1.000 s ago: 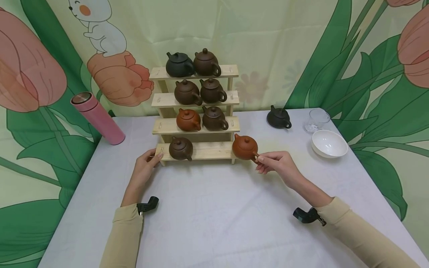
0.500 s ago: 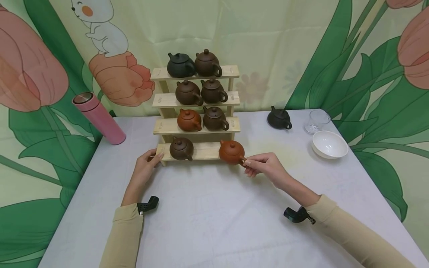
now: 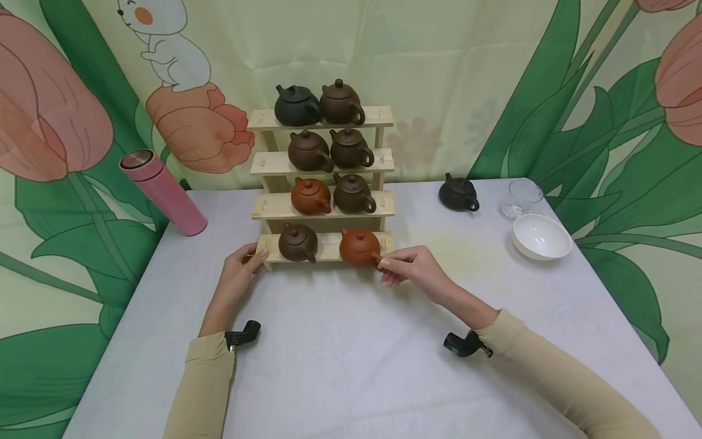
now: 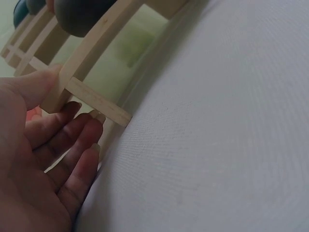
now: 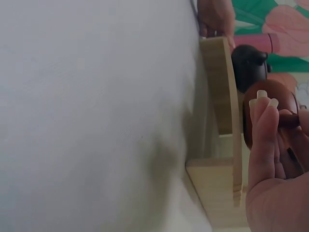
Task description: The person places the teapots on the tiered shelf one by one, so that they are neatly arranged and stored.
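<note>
A reddish-orange teapot (image 3: pixel 359 247) is at the right part of the lowest shelf of a stepped wooden rack (image 3: pixel 269 207). My right hand (image 3: pixel 419 271) pinches its handle between thumb and fingers; whether its base touches the shelf I cannot tell. To its left on that shelf sits a dark brown teapot (image 3: pixel 298 242). My left hand (image 3: pixel 236 271) holds the left end of the lowest shelf. In the left wrist view the thumb lies over the shelf board (image 4: pixel 91 43) and the fingers curl beneath it.
Pairs of teapots stand on the upper three shelves, such as an orange teapot (image 3: pixel 311 196). A black teapot (image 3: pixel 458 192), a clear glass (image 3: pixel 521 199) and a white bowl (image 3: pixel 542 236) are at the table's right. A pink flask (image 3: pixel 167 194) stands at the left.
My right hand has carried the reddish-orange teapot leftward, from the right end of the lowest shelf toward the dark brown teapot. My left hand has stayed on the rack.
</note>
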Demonstrator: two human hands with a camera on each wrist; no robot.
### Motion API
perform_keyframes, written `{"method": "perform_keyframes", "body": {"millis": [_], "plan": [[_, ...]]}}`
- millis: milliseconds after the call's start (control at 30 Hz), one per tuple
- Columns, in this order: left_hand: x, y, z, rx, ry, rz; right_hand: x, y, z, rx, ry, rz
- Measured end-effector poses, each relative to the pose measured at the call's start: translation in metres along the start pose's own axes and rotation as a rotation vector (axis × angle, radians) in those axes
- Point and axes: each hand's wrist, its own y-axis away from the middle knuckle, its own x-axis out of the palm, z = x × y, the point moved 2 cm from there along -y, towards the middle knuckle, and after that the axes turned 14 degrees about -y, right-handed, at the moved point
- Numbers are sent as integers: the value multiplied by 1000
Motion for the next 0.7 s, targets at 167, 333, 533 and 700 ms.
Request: {"method": "perform_keyframes", "body": {"millis": [167,333,533,700], "plan": [[0,0,1,1,-5,-4,8,-8,0,1,1,3],[-1,0,1,-2,-14,-8,17,-16,-2,3,-8,2],[0,-1,0,-4,-6,-11,28,-26,-1,4,-2,-39],[1,-2,0,-14,-3,-12,37,-34,-3,3,-6,-43]]}}
